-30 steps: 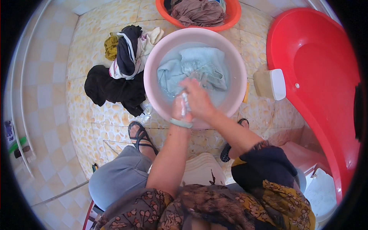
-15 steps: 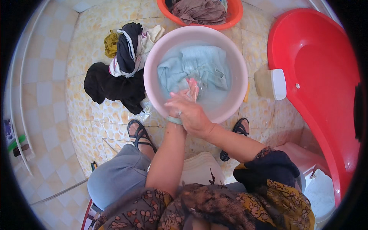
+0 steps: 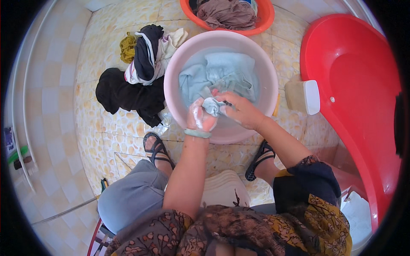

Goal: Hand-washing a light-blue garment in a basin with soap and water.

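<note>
- I see my left hand point(image 3: 200, 118) curled into a fist. It squeezes a bunched-up bit of the light blue cloth point(image 3: 218, 79). There are soap suds on the hand.
- A pale green bangle point(image 3: 197, 133) sits on that wrist.
- My right hand point(image 3: 240, 110) is closed on the same bunch of cloth from the other side. Its fingers pinch the wet fold.
- The two hands touch each other at the bunch, over the near side of the pink basin point(image 3: 179, 64).
- Most of the light blue cloth lies in the soapy water in the basin, just past my hands.
- The pink basin stands on the yellow tiled floor point(image 3: 106, 136), right in front of my feet.
- My feet are in dark sandals point(image 3: 157, 147), one on each side of the basin's near edge.
- A pile of dry clothes point(image 3: 136, 72) lies on the floor just left of the basin. Some are black, some white, some yellow.
- An orange basin point(image 3: 265, 21) with brown clothes in it stands behind the pink one.
- A big red tub point(image 3: 363, 106) is on the right.
- A tan block with a white end point(image 3: 302, 97) lies between the pink basin and the red tub. I cannot tell what it is.
</note>
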A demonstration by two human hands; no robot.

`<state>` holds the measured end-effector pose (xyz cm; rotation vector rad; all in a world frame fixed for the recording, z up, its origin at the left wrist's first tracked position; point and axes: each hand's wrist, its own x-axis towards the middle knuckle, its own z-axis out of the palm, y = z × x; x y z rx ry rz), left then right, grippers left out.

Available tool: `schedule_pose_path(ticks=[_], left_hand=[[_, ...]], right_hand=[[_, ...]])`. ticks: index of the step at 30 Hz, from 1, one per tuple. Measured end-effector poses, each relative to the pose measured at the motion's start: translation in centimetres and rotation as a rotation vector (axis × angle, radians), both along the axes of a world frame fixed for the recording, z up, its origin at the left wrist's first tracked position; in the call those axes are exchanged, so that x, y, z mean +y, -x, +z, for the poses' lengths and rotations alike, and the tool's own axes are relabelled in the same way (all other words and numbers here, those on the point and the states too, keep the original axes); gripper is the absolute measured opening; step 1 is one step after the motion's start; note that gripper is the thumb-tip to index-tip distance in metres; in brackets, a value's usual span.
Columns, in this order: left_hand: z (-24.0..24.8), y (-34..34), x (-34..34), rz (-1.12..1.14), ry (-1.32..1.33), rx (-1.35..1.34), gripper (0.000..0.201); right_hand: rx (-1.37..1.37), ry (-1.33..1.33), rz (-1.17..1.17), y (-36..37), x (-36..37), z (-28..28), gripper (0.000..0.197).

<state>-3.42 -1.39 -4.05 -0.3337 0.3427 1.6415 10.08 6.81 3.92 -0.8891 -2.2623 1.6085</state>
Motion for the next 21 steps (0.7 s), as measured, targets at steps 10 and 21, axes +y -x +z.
schedule_pose_path(ticks=[10, 21], left_hand=[[4.6, 1.3, 0.2, -0.448, 0.486, 0.491, 0.040], [6.8, 0.4, 1.1, -0.415, 0.171, 0.593, 0.024]], right_hand=[[0.358, 0.749, -0.541, 0.3, 1.7, 0.0, 0.023], [0.203, 0.614, -0.404, 0.2, 1.9, -0.7, 0.027]])
